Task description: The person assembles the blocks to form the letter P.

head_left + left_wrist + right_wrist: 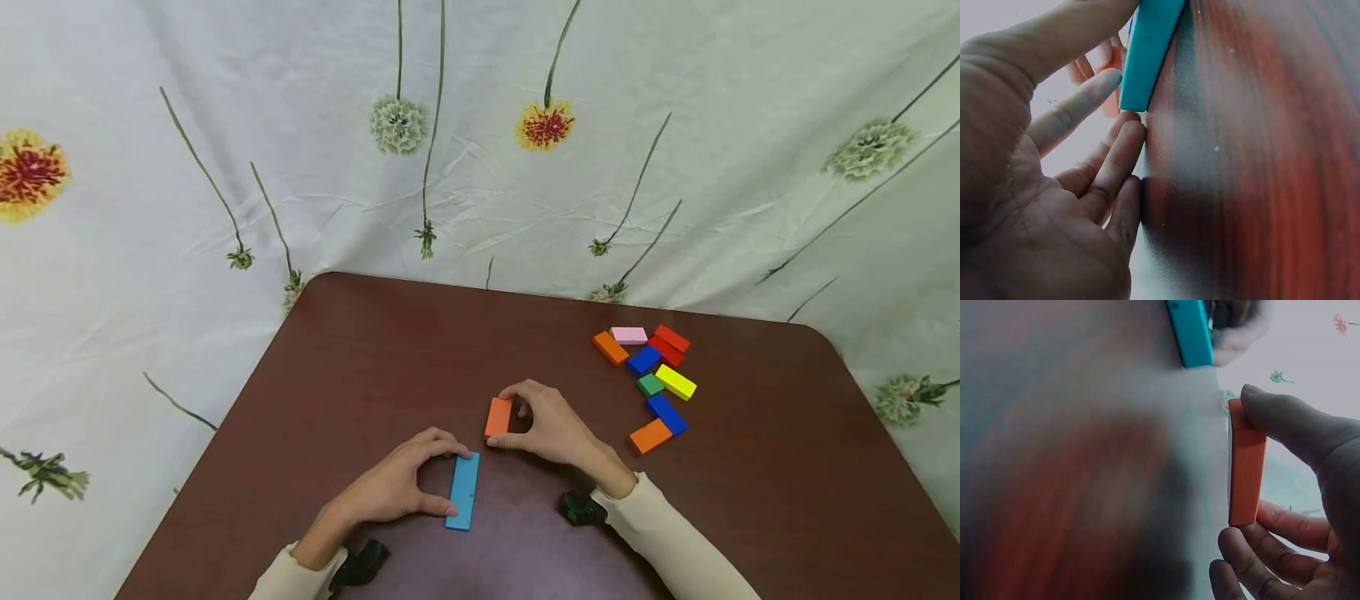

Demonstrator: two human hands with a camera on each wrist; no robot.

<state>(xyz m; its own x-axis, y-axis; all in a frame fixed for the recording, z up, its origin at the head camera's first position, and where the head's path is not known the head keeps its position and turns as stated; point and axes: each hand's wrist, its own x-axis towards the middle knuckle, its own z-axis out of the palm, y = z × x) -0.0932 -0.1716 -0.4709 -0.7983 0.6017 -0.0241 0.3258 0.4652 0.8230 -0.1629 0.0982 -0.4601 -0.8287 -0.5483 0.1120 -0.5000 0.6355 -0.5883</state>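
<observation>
A long light-blue block lies flat on the table, a little left of an orange block. My left hand holds the light-blue block between thumb and index finger; in the left wrist view the other fingers of that hand spread beside the block's end. With thumb and fingers at opposite ends, my right hand grips the orange block. The right wrist view shows the orange block between the thumb above and the fingers below. Whether it touches the table is hard to tell.
Toward the back right of the dark brown table lies a loose group of several blocks, among them a pink block, a yellow block, a green block and an orange block. A flowered cloth hangs behind.
</observation>
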